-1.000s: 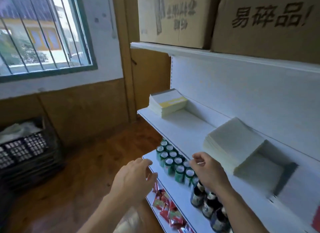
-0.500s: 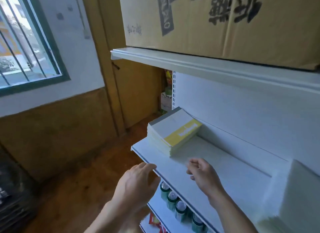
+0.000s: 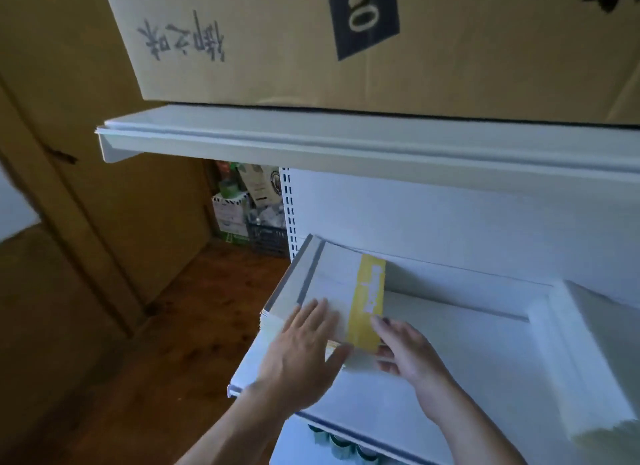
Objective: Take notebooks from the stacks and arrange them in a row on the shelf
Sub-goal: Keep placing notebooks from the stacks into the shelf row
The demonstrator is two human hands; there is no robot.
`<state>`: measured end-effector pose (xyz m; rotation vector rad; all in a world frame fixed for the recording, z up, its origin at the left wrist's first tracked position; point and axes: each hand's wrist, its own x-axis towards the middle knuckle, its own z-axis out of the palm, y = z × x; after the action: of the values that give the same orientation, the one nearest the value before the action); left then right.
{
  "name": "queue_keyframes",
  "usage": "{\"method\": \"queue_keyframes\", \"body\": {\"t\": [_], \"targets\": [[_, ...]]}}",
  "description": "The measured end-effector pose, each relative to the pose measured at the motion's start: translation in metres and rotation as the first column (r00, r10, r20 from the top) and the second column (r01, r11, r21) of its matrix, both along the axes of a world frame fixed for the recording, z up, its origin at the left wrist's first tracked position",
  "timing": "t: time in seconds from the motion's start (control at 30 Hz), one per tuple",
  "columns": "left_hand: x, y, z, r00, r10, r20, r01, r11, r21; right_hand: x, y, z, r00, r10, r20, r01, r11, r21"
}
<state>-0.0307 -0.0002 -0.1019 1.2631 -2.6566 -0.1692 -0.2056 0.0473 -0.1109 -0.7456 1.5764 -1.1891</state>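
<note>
Left hand point(image 3: 301, 353) is lying flat on the top notebook point(image 3: 334, 284), fingers straight and spread, thumb sticking out along the near edge, so it's relaxed and just pressing down. Right hand point(image 3: 407, 355) is at the near right corner of that same notebook. Its index finger is laid on the yellow band and the other fingers are curled against the edge below. Honestly can't tell if it's actually pinching the cover or only touching it, since the thumb is hidden.

That notebook is white with a yellow band and a grey strip down the spine, and it's sitting slightly skewed on the left stack point(image 3: 291, 284), at the left end of the white shelf point(image 3: 450, 343). The right stack point(image 3: 595, 360), plain white, sits well apart from it at the far right of the same shelf.

The upper shelf point(image 3: 311, 142) carries a big cardboard box point(image 3: 277, 42) with writing on it. Green-topped cans point(image 3: 341, 447) peek out below, and off to the left there's a wooden floor point(image 3: 173, 326).
</note>
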Motion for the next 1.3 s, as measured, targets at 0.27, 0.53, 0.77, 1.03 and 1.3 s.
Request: {"method": "queue_keyframes", "body": {"t": [0.27,0.53,0.77,1.03,1.3], "targets": [[0.018,-0.038,0.018,0.996,0.088,-0.012,-0.089,0.994,-0.071,0.013,0.004,-0.004,0.962,-0.192,0.191,0.197,0.98,-0.006],[0.02,-0.028,0.009,0.991,-0.104,-0.086,0.112,0.99,0.087,0.019,0.006,-0.003,0.922,-0.266,0.282,0.275,0.961,0.007],[0.023,-0.041,0.016,0.993,-0.015,-0.116,0.023,0.998,0.067,0.021,0.009,0.003,0.925,-0.295,0.238,0.315,0.948,-0.047],[-0.007,-0.015,0.056,0.631,0.364,-0.685,0.266,0.728,0.632,0.008,0.044,0.028,0.927,-0.225,0.3,0.298,0.928,-0.222],[-0.076,0.04,0.055,0.574,0.516,-0.636,0.429,0.472,0.77,-0.046,0.142,0.044,0.929,-0.326,0.177,0.365,0.888,-0.281]]}}
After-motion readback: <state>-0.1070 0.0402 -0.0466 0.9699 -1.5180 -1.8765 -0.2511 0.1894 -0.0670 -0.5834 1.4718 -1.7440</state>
